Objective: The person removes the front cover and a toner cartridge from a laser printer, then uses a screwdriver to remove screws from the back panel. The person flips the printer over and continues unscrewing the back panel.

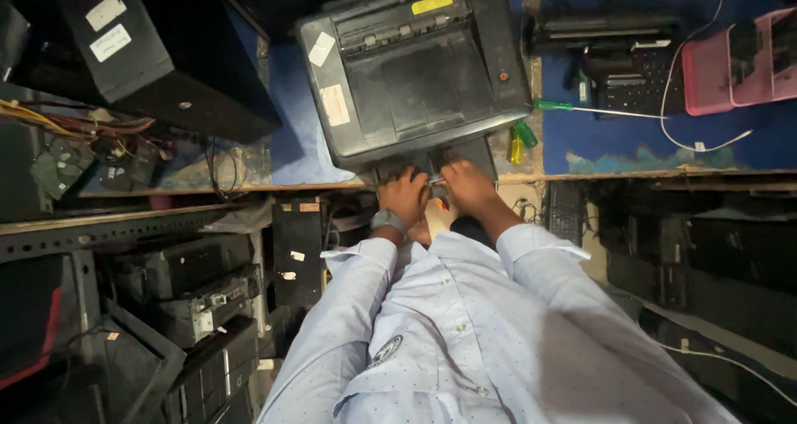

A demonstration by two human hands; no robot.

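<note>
A black printer (415, 67) sits on the blue-topped table (290, 154), its front overhanging the table's near edge. My left hand (404, 196), with a grey watch on the wrist, and my right hand (469, 187) are side by side at the printer's front tray (477, 151), fingers curled onto it. Between the hands a small red and metallic thing (437, 190) shows; which hand holds it is unclear. My light blue shirt sleeves fill the lower view.
A green-handled screwdriver (581, 108) and a yellow-green one (519, 137) lie right of the printer. A black keyboard unit (631, 83), pink case (735, 63) and white cable lie at far right. A black computer case (158, 50) stands left. Stacked devices fill shelves below.
</note>
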